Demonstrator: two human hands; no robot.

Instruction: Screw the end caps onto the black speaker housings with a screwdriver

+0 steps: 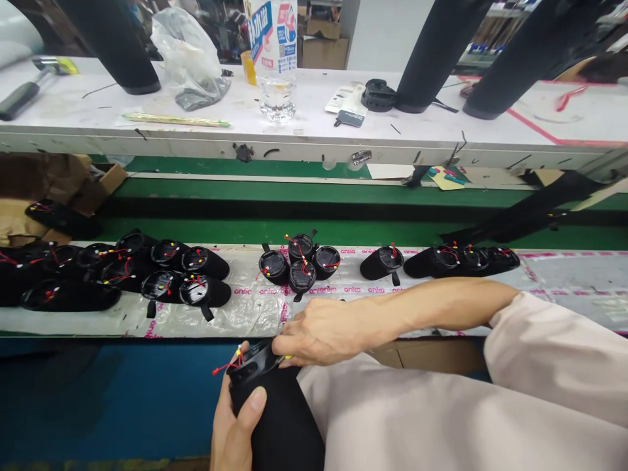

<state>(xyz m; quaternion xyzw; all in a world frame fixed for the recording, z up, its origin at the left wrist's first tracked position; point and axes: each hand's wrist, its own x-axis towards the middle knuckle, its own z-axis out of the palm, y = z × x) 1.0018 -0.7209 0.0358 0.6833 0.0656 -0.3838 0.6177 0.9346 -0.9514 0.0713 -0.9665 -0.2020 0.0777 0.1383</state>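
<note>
Wrapped around the upper side of a black fabric-covered cylinder [282,418], my left hand [234,418] has its thumb pressed on the cloth. The cylinder is tilted, with its black plastic end facing up and away. Red wires [228,367] with small connectors stick out of that end, on the left. My right hand [314,333] is closed at the right edge of the same end. A bit of yellow [287,358] shows by its fingers; what it belongs to is hidden.
Several similar black cylinders with red wires stand on the plastic-covered ledge [250,314], such as a lone cylinder [375,265]. Above runs a white shelf [314,131] bearing a clear bottle [277,91], a plastic bag [186,55], a hammer [36,85] and tall black tubes [115,46].
</note>
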